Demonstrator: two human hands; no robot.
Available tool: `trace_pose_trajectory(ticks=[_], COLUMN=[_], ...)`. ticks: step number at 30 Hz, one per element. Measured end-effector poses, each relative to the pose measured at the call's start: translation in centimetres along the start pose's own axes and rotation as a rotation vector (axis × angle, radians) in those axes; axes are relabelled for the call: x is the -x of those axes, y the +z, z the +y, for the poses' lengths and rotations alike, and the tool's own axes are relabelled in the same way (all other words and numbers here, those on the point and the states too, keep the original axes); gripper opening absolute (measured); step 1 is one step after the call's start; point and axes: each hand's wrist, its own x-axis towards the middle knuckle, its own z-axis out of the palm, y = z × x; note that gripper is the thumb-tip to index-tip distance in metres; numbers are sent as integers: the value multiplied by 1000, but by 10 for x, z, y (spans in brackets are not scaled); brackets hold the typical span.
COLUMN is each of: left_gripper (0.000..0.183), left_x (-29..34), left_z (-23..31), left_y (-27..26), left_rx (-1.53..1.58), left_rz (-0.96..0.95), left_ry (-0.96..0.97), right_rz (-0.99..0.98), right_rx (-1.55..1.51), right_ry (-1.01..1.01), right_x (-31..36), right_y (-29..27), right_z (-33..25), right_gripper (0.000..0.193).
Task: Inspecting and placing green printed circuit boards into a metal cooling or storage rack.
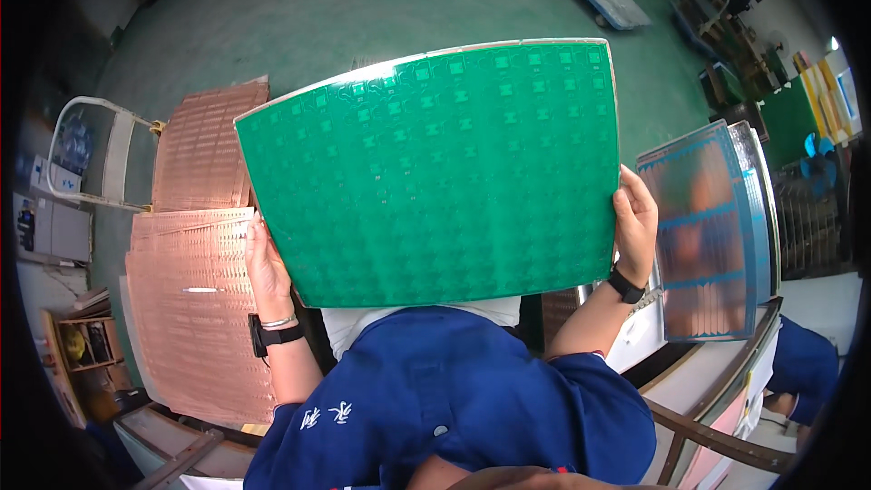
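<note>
a green patterned panel [445, 181], tilted, fills the centre up toward twelve o'clock. copper-coloured sheets [195, 290] lie stacked at eight to nine, a blue-striped sheet [712, 249] near three. left hand [269, 263] is clamped on the panel's edge at eight, right hand [638, 222] just past three.

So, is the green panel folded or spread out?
Spread out: the green panel shows one broad face between the left hand and right hand at its side edges, with no fold visible.
</note>
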Motion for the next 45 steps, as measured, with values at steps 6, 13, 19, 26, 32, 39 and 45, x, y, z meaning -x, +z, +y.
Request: trace_pose_trajectory(ticks=[6, 13, 19, 26, 32, 39, 45], left_gripper=[15, 25, 33, 38, 34, 32, 35], left_x=[3, 28, 37, 30, 31, 36, 43], left_z=[10, 13, 12, 9, -7, 13, 24], left_y=[12, 69, 69, 65, 58, 91, 95], left_rx=[-57, 67, 30, 244, 96, 107, 34], left_rz=[-103, -213, -225, -265, -75, -145, -183], left_ry=[236, 9, -65, -372, -316, -52, 26], right_rz=[180, -96, 55, 189, 392, 160, 280], right_rx=[-99, -906, -1129, -1047, 477, -1277, -1025], right_ry=[-153, 271, 349, 278, -262, 59, 146], right_x=[-9, -43, -27, -26, -14, -9, -14], right_y=[-6, -16, 13, 41, 65, 27, 34], right_z=[23, 45, 36, 29, 45, 83, 78], right_gripper=[29, 45, 61, 66, 38, 43, 37])
